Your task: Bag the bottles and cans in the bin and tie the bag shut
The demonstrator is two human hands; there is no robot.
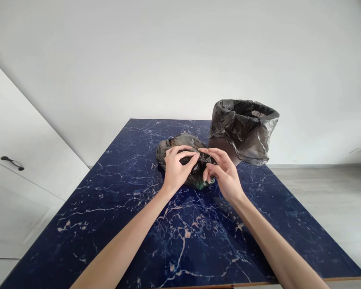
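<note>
A filled dark plastic bag (180, 145) lies on the blue marble table (114, 208), near its middle. My left hand (176, 168) pinches the gathered top of the bag from the left. My right hand (224, 170) grips the same bunched plastic from the right, fingers curled. The fingertips of both hands meet over the bag's neck. Something green shows through the plastic at the bag's lower edge.
A brown bin (224, 148) lined with a black bag (243, 124) stands on the table just behind and right of my hands. A white cabinet with a dark handle (12, 162) is at the left. Grey floor lies to the right.
</note>
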